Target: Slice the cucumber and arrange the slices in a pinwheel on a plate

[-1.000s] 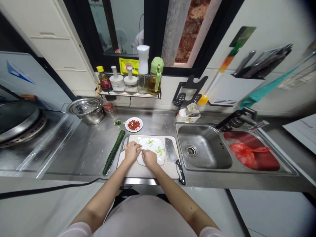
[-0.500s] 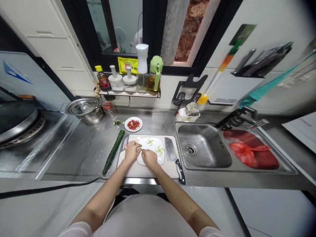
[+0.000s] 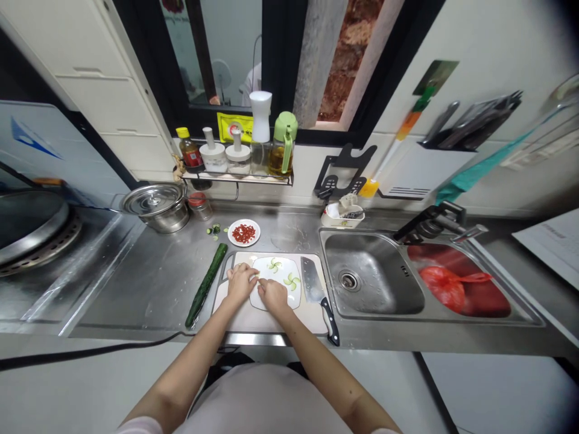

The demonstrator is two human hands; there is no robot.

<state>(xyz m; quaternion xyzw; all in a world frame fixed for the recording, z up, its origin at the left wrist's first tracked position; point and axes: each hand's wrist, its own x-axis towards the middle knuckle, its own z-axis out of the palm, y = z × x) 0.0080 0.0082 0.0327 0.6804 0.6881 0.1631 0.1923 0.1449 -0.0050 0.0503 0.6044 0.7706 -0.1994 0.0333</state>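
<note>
Both my hands rest over the near left part of a white square plate [image 3: 283, 293] that sits on a pale cutting board [image 3: 271, 319]. My left hand [image 3: 241, 282] and my right hand [image 3: 272, 293] meet fingertip to fingertip, fingers curled in a pinch on a small pale green cucumber piece at the plate's left edge. Two pinwheel arrangements of cucumber slices [image 3: 274, 264] lie on the plate's far side. A cleaver [image 3: 316, 293] with a black handle lies on the board's right side. A whole cucumber [image 3: 207, 284] lies left of the board.
A small plate of red chilli pieces [image 3: 244, 232] and cucumber scraps [image 3: 215, 229] sit behind the board. A lidded steel pot [image 3: 156, 205] and a stove stand at left. A double sink [image 3: 375, 280] lies at right, with a red bag [image 3: 446, 286] in its far basin. A condiment shelf [image 3: 237, 157] hangs above.
My hands stay pinched together at the plate's left edge with almost no movement. The view has tilted slightly.
</note>
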